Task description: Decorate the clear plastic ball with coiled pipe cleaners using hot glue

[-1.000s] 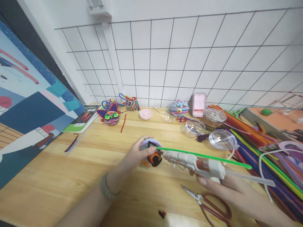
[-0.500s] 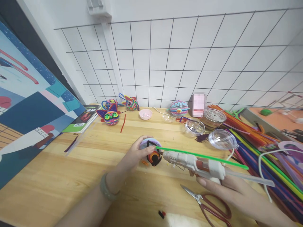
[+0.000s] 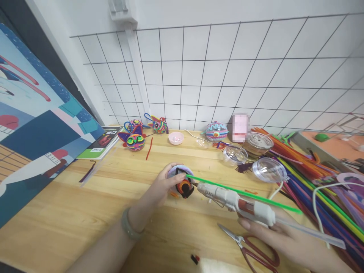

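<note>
My left hand (image 3: 162, 187) grips a small ball (image 3: 181, 180) wrapped in lilac, black and orange pipe cleaner, resting on the wooden table (image 3: 85, 216). A green pipe cleaner (image 3: 244, 194) runs from the ball out to the right. My right hand (image 3: 287, 239) holds a white glue gun (image 3: 236, 200) by its handle, with the nozzle touching the ball's right side. A clear glue stick sticks out of the gun's back.
Red-handled scissors (image 3: 250, 248) lie below the gun. Clear plastic half-shells (image 3: 269, 169) and a heap of coloured pipe cleaners (image 3: 318, 178) fill the right side. Finished colourful balls (image 3: 133, 139) and a pink bowl (image 3: 175, 137) stand by the grid wall. A painted board (image 3: 34, 129) leans at left.
The glue gun's nozzle has dropped slightly and pressed closer to the ball. My right hand has moved a little down and right; my left hand keeps holding the ball.
</note>
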A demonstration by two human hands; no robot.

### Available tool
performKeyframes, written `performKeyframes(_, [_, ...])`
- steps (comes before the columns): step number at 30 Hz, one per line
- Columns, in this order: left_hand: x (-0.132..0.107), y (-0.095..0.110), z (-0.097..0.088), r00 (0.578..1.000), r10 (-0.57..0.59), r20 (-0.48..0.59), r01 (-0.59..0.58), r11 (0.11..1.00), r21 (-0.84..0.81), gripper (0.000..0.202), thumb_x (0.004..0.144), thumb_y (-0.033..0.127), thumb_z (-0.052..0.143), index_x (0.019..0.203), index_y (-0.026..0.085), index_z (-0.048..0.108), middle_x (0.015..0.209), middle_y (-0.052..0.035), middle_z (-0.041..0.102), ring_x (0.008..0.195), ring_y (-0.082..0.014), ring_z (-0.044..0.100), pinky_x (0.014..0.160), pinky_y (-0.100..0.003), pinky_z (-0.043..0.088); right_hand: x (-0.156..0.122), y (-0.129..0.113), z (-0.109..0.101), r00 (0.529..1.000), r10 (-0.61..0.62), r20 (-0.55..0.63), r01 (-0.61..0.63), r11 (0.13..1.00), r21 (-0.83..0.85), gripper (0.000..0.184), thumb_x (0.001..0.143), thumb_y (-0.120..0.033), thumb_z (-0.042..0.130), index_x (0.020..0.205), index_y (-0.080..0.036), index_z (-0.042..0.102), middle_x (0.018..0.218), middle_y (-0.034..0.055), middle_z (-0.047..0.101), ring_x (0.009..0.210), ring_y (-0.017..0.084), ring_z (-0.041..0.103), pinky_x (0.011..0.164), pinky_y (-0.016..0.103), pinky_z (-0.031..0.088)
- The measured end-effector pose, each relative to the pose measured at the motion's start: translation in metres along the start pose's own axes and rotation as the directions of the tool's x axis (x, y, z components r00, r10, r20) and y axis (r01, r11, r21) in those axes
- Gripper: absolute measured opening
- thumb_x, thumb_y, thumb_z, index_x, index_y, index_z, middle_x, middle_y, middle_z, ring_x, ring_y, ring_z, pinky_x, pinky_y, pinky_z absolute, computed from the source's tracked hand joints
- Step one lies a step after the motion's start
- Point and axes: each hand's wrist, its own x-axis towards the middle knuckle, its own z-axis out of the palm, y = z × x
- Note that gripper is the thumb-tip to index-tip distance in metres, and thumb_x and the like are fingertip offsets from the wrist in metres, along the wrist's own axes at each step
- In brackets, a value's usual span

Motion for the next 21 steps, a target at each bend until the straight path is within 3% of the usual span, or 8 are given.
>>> performKeyframes(3, [0.001,0.000,-0.001,1.000,0.010,-0.001,-0.011,1.000,-0.025,0.036,0.067,0.029,0.076,0.097,0.017,0.060,0.090,-0.0041,0.067,0.083,-0.0170,0.062,0.075,-0.027,0.046,-0.003,0.008,0.006,0.996,0.055,-0.072,-0.059,0.997,-0.056,0.041,0.079,-0.057,0.054,0.099,-0.028,0.074,0.099,0.0043,0.075,0.099,0.032,0.067,0.081,0.038,0.058])
performKeyframes(6, [0.004,0.000,-0.005,0.999,0.033,-0.029,-0.035,0.998,-0.053,0.031,0.069,0.029,0.073,0.094,0.016,0.060,0.089,-0.0036,0.067,0.082,-0.0162,0.062,0.074,-0.026,0.047,-0.007,0.019,0.009,0.983,0.007,-0.183,-0.033,0.990,-0.138,0.041,0.078,-0.055,0.056,0.106,-0.030,0.072,0.111,0.0055,0.071,0.105,0.034,0.064,0.088,0.042,0.054])
performKeyframes(12, [0.007,0.005,-0.008,0.990,0.035,-0.138,-0.049,0.994,-0.095,0.031,0.069,0.032,0.073,0.093,0.018,0.059,0.085,-0.0017,0.068,0.077,-0.0171,0.064,0.070,-0.028,0.048,0.007,0.028,0.004,0.984,-0.168,-0.062,0.138,0.932,-0.335,0.043,0.080,-0.029,0.055,0.123,-0.026,0.061,0.119,0.0085,0.066,0.101,0.030,0.066,0.080,0.036,0.056])
performKeyframes(16, [0.003,0.007,-0.005,0.992,0.028,-0.124,-0.041,0.993,-0.108,0.032,0.068,0.031,0.074,0.093,0.018,0.058,0.085,-0.0017,0.068,0.077,-0.0172,0.063,0.071,-0.028,0.048,0.027,0.039,0.013,0.981,-0.184,-0.055,0.139,0.878,-0.459,0.032,0.085,-0.023,0.047,0.113,-0.023,0.063,0.110,0.0100,0.064,0.083,0.022,0.068,0.070,0.033,0.056])
performKeyframes(21, [-0.001,0.007,-0.001,0.997,0.034,-0.070,-0.043,0.990,-0.132,0.038,0.066,0.029,0.075,0.099,0.019,0.057,0.088,-0.0022,0.066,0.079,-0.0172,0.062,0.073,-0.028,0.047,0.040,0.060,0.023,0.978,-0.204,-0.034,0.150,0.815,-0.560,0.033,0.085,-0.020,0.046,0.115,-0.016,0.060,0.106,0.0145,0.063,0.082,0.022,0.068,0.071,0.035,0.055])
